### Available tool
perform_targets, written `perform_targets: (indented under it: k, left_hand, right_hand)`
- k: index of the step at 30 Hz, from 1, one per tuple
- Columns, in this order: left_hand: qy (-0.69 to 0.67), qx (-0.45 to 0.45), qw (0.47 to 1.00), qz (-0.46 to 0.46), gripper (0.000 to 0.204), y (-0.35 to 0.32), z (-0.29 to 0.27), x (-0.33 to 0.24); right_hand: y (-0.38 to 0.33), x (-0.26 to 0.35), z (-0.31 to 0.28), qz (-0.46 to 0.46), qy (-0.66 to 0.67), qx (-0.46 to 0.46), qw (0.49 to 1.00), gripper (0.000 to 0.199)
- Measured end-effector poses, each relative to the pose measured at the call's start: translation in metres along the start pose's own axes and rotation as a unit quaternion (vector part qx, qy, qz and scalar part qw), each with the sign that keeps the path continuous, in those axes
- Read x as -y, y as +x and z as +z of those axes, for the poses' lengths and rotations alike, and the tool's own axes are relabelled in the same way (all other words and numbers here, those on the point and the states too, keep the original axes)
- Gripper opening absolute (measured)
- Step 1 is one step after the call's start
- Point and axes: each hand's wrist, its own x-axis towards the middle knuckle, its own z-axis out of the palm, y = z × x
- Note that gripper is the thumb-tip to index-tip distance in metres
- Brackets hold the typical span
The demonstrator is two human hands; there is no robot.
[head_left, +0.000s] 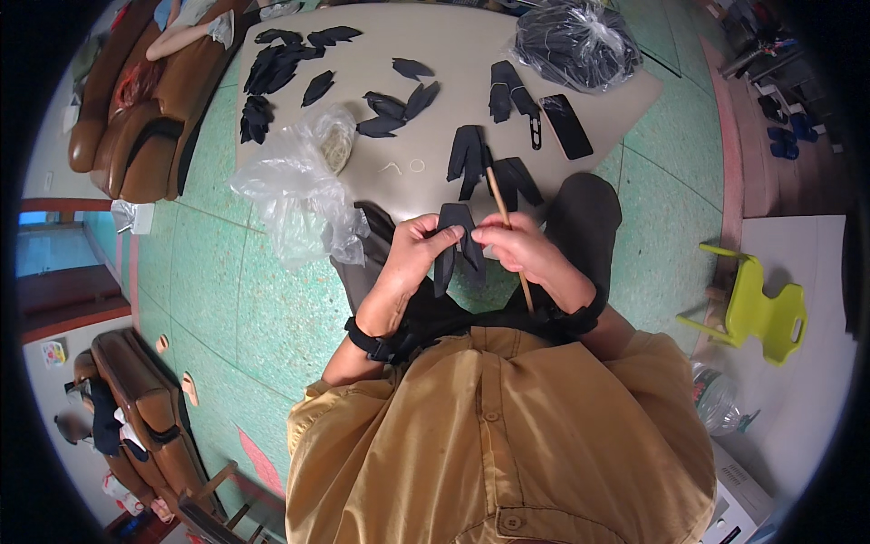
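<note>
At the table's near edge, both hands pinch 1 black piece (455, 243), left hand (415, 249) gripping, right hand (518, 249) also clamping a stick (507, 231) that could slip and jab.

Counts from the head view:
- hands: 2, left hand (419, 247) and right hand (526, 251)
- wooden stick (509, 238): 1
- black fabric piece (455, 243) held in the hands: 1
- loose black pieces on the table (453, 63): roughly 15–20, overlapping, exact count unclear
- clear plastic bag (299, 186): 1
- bag of black pieces (577, 43): 1
- phone (566, 126): 1
- yellow-green chair (761, 308): 1
- brown sofas: 2
</note>
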Motion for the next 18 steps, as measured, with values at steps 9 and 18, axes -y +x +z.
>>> perform_targets:
  k: [9,18]
  left_hand:
    - [-0.021,-0.014,0.999,0.035,0.008,-0.004,0.01,-0.007]
    - [0.122,-0.06,0.985,0.104,0.011,-0.001,0.009,0.009]
  right_hand:
    - [0.0,0.006,0.001,0.068,0.081,0.123,0.987,0.01]
    - [0.002,-0.001,0.005,0.079,0.12,0.081,0.986,0.01]
